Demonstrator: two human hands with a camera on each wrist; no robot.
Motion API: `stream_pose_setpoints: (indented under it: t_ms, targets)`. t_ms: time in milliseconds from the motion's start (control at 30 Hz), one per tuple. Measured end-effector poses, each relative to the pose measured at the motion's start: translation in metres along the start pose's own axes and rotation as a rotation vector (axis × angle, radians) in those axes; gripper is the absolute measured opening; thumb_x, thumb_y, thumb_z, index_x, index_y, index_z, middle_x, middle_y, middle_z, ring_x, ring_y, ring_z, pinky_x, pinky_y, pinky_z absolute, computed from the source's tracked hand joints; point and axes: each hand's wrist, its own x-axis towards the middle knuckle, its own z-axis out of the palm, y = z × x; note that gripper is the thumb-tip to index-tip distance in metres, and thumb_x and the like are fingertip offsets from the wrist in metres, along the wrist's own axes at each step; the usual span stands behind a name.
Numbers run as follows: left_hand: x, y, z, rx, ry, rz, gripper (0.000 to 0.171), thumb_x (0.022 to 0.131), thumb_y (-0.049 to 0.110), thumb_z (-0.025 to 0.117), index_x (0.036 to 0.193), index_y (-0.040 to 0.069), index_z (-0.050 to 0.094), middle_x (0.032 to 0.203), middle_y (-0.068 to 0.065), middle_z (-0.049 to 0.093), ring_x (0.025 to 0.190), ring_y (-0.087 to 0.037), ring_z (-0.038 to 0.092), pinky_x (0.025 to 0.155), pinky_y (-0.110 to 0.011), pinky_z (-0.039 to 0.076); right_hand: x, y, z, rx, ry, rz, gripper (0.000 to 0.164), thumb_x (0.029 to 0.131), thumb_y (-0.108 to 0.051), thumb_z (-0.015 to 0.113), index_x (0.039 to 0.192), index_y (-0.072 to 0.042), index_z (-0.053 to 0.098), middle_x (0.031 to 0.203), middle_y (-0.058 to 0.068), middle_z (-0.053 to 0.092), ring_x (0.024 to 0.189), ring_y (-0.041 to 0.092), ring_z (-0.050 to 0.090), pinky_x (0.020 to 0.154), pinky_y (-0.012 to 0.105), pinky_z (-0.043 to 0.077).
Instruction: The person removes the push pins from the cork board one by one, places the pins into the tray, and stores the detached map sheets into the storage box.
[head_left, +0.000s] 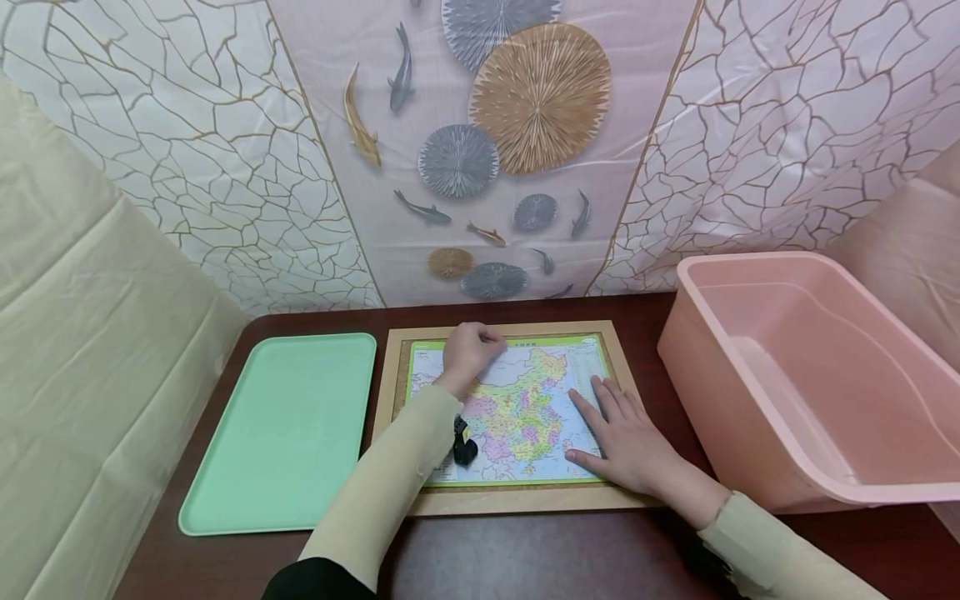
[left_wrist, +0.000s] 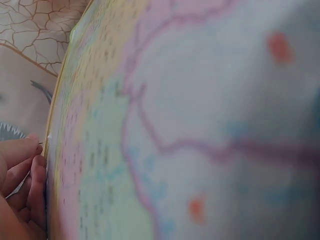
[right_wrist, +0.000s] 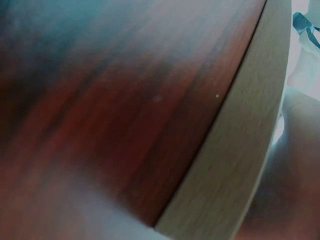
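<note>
A map [head_left: 525, 408] with a green border lies on a cork board with a wooden frame [head_left: 525, 500]. My left hand [head_left: 467, 357] is at the map's upper edge, left of the middle. Close up in the left wrist view, the curled fingers [left_wrist: 20, 150] meet at their tips over the sheet, pinching something small, thin and dark, like a pin; most of it is hidden. Flat on the map's lower right part and the frame rests my right hand [head_left: 630, 437], fingers spread. The right wrist view catches the frame's wooden edge but not that hand's fingers.
To the left on the dark red-brown table [head_left: 480, 550] lies a light green tray [head_left: 288, 433]. A deep pink tub [head_left: 690, 350] stands at the right, close to the frame. Behind the table hangs a patterned cloth [head_left: 480, 242]. A black wrist camera [head_left: 464, 446] hangs over the map.
</note>
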Motion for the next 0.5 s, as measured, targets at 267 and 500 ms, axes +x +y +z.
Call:
stream_pose_setpoints:
  t_ms: [267,500]
  targets:
    - [-0.0013,0.0003,-0.0026,-0.031,-0.010,-0.007,0.009,0.099,0.025,0.079,0.099,0.017,0.084,0.105,-0.003,0.079,0.097,-0.023,0.072,0.089,-0.043,0.062,-0.0004,-0.0007,-0.0007,0.000,0.000,0.003,0.091,0.099,-0.065,0.062,0.167,-0.012,0.034,0.173,0.029,0.022,0.161,0.050,0.019,0.128,0.071,0.022]
    - [-0.0021,-0.0006,-0.0061,-0.088,-0.008,-0.003,0.009,0.099,0.024,0.079,0.100,0.016,0.084,0.105,-0.003,0.079,0.096,-0.022,0.072,0.088,-0.041,0.063,-0.0007,-0.0012,-0.0010,0.006,0.000,0.002,0.090,0.099,-0.064,0.063,0.167,-0.011,0.034,0.173,0.029,0.022,0.161,0.051,0.019,0.128,0.071,0.022]
